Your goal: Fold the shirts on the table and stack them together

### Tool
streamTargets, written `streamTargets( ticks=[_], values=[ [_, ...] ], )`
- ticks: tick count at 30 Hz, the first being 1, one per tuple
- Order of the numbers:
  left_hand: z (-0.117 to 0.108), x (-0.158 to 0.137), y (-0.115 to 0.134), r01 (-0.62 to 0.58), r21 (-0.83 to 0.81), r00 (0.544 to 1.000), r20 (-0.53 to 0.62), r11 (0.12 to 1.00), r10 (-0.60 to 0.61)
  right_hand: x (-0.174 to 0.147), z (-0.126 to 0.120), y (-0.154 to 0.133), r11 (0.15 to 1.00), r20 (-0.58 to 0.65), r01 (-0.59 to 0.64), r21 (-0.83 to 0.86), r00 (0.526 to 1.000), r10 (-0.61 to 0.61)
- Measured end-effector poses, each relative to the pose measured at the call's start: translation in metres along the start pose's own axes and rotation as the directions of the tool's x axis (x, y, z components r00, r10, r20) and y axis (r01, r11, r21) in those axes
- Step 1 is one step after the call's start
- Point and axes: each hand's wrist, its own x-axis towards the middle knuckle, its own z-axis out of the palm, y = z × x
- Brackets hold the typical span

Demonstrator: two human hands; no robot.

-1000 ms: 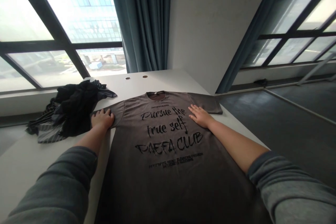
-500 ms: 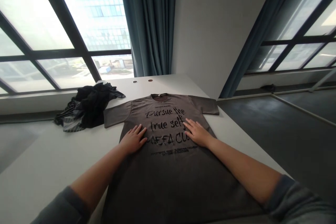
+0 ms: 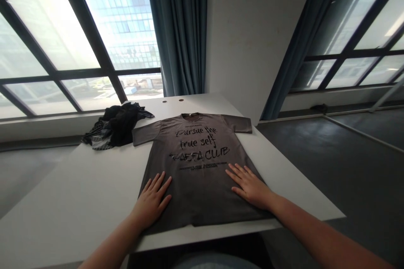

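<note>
A dark grey-brown T-shirt (image 3: 198,189) with black lettering lies spread flat, front up, its collar toward the window and its hem near the table's front edge. Flat on the shirt's lower left part rests my left hand (image 3: 151,199), fingers spread. My right hand (image 3: 249,185) presses on the lower right part in the same way, fingers apart. Both palms face down and neither hand grips the cloth. The printed words between and above the hands are uncovered.
The shirt lies on a white table (image 3: 78,201). A heap of black and striped clothes (image 3: 118,126) sits at its far left, close to the left sleeve. Two round holes are in the tabletop's far end. Beyond stand a blue curtain (image 3: 183,29), a pillar and windows.
Both hands have slid down the shirt toward me, from beside the lettering to the lower part. The view has shifted, so the shirt's hem and the table's front edge now show.
</note>
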Motion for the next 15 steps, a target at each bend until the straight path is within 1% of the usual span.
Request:
streamTargets(
  ticks=[2, 6, 12, 15],
  values=[
    [-0.007, -0.006, -0.004, -0.046, -0.005, 0.999, 0.022, 0.999, 0.046, -0.005, -0.004, -0.002, 1.000, 0.003, -0.017, 0.016, 1.000, 0.016],
    [-0.018, -0.017, -0.013, -0.099, 0.010, 0.992, 0.077, 0.995, 0.098, -0.016, -0.009, -0.004, 0.997, 0.009, -0.052, 0.049, 0.999, 0.052],
    [-0.028, -0.041, -0.025, -0.250, 0.016, 0.968, 0.030, 0.968, 0.250, -0.031, -0.015, 0.001, 0.992, 0.023, -0.071, 0.100, 0.997, 0.069],
    [-0.035, -0.055, -0.028, -0.275, 0.011, 0.961, 0.020, 0.962, 0.274, -0.038, -0.018, 0.004, 0.989, 0.022, -0.056, 0.137, 0.998, 0.053]
  ],
)
